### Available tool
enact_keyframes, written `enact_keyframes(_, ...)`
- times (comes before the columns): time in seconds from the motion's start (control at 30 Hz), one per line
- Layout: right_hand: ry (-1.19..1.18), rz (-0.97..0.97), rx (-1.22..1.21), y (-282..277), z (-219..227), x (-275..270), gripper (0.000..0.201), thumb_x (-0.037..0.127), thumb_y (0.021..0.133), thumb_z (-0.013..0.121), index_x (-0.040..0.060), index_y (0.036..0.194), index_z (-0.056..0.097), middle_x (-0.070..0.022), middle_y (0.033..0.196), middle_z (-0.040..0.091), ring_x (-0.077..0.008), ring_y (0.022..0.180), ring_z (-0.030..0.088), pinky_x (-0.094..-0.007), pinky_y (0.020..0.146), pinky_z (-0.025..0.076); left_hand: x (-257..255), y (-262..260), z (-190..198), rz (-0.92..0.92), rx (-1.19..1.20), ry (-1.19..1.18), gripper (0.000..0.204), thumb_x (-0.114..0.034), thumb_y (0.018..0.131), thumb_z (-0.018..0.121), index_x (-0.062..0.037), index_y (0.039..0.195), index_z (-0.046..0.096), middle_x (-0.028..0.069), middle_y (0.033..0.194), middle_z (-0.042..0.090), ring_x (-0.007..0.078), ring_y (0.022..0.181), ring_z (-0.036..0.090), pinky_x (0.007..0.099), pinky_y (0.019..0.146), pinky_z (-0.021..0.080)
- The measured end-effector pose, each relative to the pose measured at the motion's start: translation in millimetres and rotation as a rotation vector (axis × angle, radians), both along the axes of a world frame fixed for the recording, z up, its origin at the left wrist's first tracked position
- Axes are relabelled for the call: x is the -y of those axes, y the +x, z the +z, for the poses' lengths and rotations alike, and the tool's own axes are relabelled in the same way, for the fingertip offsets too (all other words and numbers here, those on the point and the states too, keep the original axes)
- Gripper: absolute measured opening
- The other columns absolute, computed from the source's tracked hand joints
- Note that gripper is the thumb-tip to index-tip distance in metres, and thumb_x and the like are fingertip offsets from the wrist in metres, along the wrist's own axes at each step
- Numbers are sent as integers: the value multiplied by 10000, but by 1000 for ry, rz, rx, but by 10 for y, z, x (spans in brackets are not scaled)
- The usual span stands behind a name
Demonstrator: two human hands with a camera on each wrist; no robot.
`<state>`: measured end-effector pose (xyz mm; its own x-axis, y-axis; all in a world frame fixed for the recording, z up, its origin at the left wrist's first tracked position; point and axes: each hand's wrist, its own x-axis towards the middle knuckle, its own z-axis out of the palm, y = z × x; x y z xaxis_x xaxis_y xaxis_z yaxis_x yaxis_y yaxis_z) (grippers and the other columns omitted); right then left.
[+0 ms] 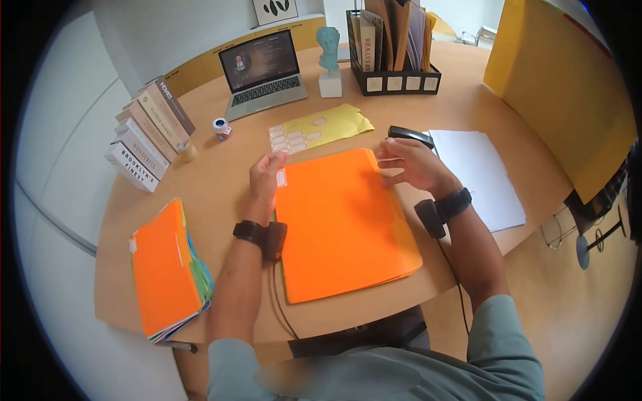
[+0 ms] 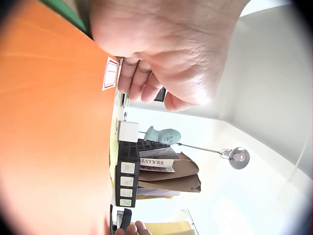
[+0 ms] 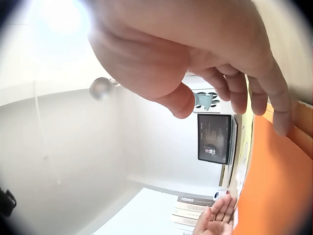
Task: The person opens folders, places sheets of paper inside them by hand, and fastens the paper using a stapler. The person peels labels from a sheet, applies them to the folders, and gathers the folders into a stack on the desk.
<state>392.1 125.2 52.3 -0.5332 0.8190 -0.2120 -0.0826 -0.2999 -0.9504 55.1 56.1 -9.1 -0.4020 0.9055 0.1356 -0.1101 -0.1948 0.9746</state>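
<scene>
An orange file folder (image 1: 344,234) lies in front of me, with a small red-bordered white label (image 2: 111,73) near its upper left corner. Along its left edge, beside the label, rests my left hand (image 1: 266,179), fingers loosely bent and nothing held. My right hand (image 1: 418,167) is at the folder's upper right edge; in the right wrist view its fingertips (image 3: 282,122) come right at the orange edge, thumb apart. Beyond the folder lies a yellow sheet (image 1: 328,130) bearing white label stickers. A black stapler (image 1: 410,136) sits just past my right hand.
At the left is a pile of folders (image 1: 160,274), orange on top. Books (image 1: 150,134), a small jar (image 1: 221,129), a laptop (image 1: 264,73), a teal bust (image 1: 328,50) and a black file organizer (image 1: 394,83) stand farther back. White paper (image 1: 478,177) lies right, near a yellow panel (image 1: 562,87).
</scene>
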Motion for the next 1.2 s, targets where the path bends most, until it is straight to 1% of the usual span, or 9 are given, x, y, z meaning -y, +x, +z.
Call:
enact_keyframes(0.2, -16, 53, -138, -104, -98, -87, 166, 197, 999, 590, 37, 984, 634, -50, 939, 640, -178, 833, 639, -345, 784, 549, 0, 15, 6, -8, -63, -13, 180, -168, 949, 612, -21, 1028, 680, 27, 985, 664, 106, 896, 610, 250, 810, 494)
enact_keyframes(0.33, 69, 176, -220, -411, 148, 59, 245, 170, 1030, 555, -57, 1082, 632, -76, 1015, 655, -173, 890, 649, -296, 780, 537, -58, -25, -94, 25, -155, -63, 219, -148, 945, 597, -10, 1085, 693, 3, 920, 670, 84, 789, 596, 238, 687, 487)
enact_keyframes(0.63, 82, 523, -377, -982, 660, 444, 572, 479, 1079, 366, 0, 1354, 517, -127, 1255, 628, -216, 1130, 607, -382, 958, 522, 9, 0, 33, 43, -209, 82, 290, -169, 986, 476, 11, 1086, 680, 76, 960, 685, 151, 839, 639, 282, 751, 524)
enact_keyframes(0.73, 148, 587, -356, -877, 595, 565, 520, 438, 1069, 441, 12, 1353, 532, -130, 1246, 634, -210, 1112, 619, -374, 944, 536, 194, -43, 126, -3, -249, 132, 269, -201, 995, 494, -8, 1013, 680, 68, 907, 664, 159, 838, 641, 284, 762, 533)
enact_keyframes(0.83, 452, 419, 15, -450, 544, 496, 441, 361, 1050, 529, -4, 1292, 586, -125, 1177, 664, -192, 1061, 642, -344, 896, 557, 27, -410, -315, 17, -286, 252, 190, -173, 985, 552, -16, 986, 660, 54, 884, 637, 164, 878, 635, 292, 820, 539)
enact_keyframes(0.93, 798, 116, 450, 314, 593, 266, 339, 252, 948, 676, -44, 1112, 677, -91, 942, 696, -146, 835, 674, -278, 705, 549, 99, -344, -516, -80, 501, 389, 195, -168, 963, 664, -38, 1100, 617, 53, 1082, 606, 173, 1052, 591, 321, 995, 489)
enact_keyframes(1.0, 983, -223, 873, 926, 402, -66, 306, 262, 883, 722, -26, 982, 713, -138, 780, 698, -200, 716, 653, -340, 654, 524, 87, -485, -592, -247, 322, 577, 229, -210, 975, 660, -61, 1140, 606, 51, 1170, 572, 190, 1102, 567, 340, 1032, 453)
enact_keyframes(1.07, 813, -445, 1175, 1658, 172, -481, 431, 352, 792, 783, -42, 955, 716, -236, 832, 706, -358, 831, 700, -436, 722, 536, 177, -425, -518, -287, 362, 601, 230, -218, 980, 647, -59, 1140, 605, 57, 1155, 575, 193, 1077, 565, 343, 1027, 447)
enact_keyframes(1.2, 625, -449, 1375, 2356, 125, -415, 520, 361, 739, 829, -85, 974, 703, -234, 926, 719, -331, 857, 690, -398, 770, 522, 205, -353, -493, -348, 436, 600, 233, -235, 992, 622, -54, 1139, 603, 68, 1126, 580, 198, 1027, 561, 349, 1015, 436)
